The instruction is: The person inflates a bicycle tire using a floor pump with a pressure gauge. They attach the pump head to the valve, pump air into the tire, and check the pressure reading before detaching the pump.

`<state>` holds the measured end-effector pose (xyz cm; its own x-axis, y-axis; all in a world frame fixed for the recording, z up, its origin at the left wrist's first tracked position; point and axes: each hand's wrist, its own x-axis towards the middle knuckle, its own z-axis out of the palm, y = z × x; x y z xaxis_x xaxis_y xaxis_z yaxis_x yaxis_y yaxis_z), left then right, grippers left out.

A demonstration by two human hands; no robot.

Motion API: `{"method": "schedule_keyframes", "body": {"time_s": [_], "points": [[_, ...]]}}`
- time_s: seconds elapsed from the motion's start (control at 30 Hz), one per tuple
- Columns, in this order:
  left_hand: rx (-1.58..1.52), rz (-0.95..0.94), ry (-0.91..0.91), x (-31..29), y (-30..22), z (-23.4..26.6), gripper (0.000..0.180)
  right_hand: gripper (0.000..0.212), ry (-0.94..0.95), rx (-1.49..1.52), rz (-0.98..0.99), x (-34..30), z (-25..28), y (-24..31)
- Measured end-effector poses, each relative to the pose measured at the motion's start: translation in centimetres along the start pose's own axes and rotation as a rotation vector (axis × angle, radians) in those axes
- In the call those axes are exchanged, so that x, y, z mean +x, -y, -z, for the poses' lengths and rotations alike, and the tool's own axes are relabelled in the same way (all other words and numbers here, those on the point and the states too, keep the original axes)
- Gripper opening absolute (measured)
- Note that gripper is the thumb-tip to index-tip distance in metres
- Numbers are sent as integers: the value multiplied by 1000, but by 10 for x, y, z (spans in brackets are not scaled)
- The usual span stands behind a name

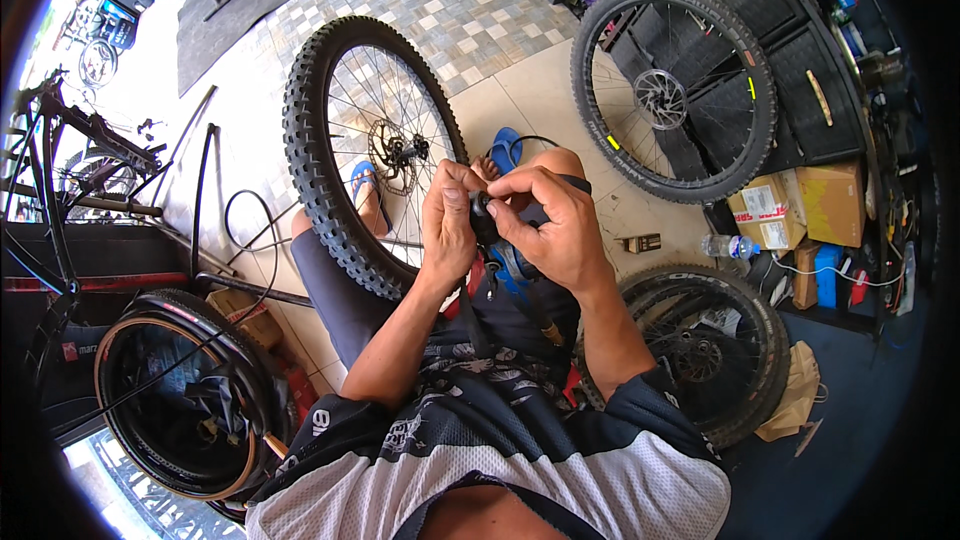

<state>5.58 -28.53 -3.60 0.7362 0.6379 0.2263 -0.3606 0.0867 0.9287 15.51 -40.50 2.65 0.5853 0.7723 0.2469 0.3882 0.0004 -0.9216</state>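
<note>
Close together in front of my lap, my left hand (450,225) and my right hand (558,225) are closed on a small black rounded part (482,220). The left thumb presses its side, and the right thumb and forefinger pinch near its top. What kind of part it is I cannot make out. Just below it hangs a blue and black piece (512,265), partly hidden by the right hand. Left of my hands, a bicycle wheel with a knobby black tyre (312,145) stands against my left leg, its hub and brake disc (398,155) showing.
Another wheel (757,65) leans on dark cabinets at right; one more (770,340) lies below it. Cardboard boxes (832,202), a plastic bottle (730,246) and a small box (642,242) are nearby. Tyres and rims (108,380) and a bike frame (60,160) stand at left.
</note>
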Motion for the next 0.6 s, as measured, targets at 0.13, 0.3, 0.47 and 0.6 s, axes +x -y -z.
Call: {"method": "schedule_keyframes", "body": {"time_s": [0.13,0.3,0.47,0.6], "points": [[-3,-17,12,0,0,-1,50,20,-28,-226,283,5,0,-6],[56,11,8,-2,1,2,50,20,13,-377,440,9,5,-6],[65,-3,10,-3,1,3,48,23,67,-391,451,15,10,0],[54,-36,25,-4,0,0,47,19,122,-423,452,21,15,5]]}}
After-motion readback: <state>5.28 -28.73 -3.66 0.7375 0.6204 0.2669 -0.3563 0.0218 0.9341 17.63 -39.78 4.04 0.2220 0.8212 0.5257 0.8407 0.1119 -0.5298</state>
